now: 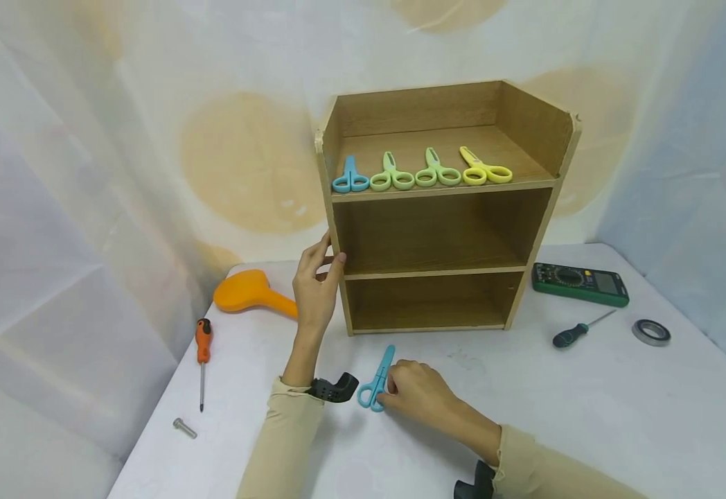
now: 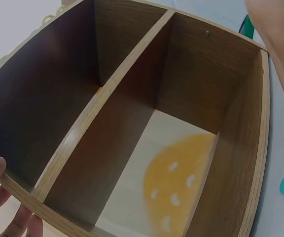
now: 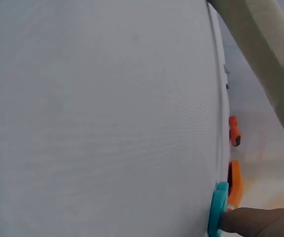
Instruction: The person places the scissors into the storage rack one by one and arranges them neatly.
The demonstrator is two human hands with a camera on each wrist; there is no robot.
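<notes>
Hands work at a three-tier wooden shelf unit (image 1: pixel 444 208) on a white table (image 1: pixel 587 416). The left hand (image 1: pixel 314 291) grips the unit's left wall, thumb and fingers curled round its edge, likely to steady it. At six o'clock from the unit, the right hand (image 1: pixel 415 395) pinches a blue plastic scissors (image 1: pixel 377 381) lying flat on the table. Four scissors line the top shelf: one blue (image 1: pixel 350 177), two green (image 1: pixel 391 174), one yellow (image 1: pixel 484 168).

A fingertip (image 3: pixel 260 221) touches the teal scissors handle (image 3: pixel 218 207) on the white table (image 3: pixel 97 118).
</notes>
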